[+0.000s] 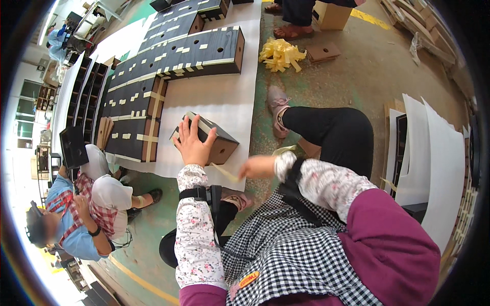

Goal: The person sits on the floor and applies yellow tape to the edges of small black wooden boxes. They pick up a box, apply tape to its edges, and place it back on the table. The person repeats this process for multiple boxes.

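A small box point(224, 151) with a dark top and a brown end with a round hole lies on white sheeting point(204, 97) on the floor. My left hand point(193, 146) rests on its top, fingers spread and thumb out toward the brown end. Low beside the box, my right hand point(258, 167) is smeared by motion, its fingers drawn together at the end of a pale yellow strip of tape point(223, 172). The strip's other end reaches the box's lower edge. My right fingertips are too blurred for detail.
Dark boxes point(127, 104) dotted with tape pieces stand in rows beyond. A heap of yellow tape point(280, 53) and brown boards point(323, 51) lie beyond my right foot. At left a person point(84, 214) holds a black box point(74, 147); white sheets point(443, 168) stand at right.
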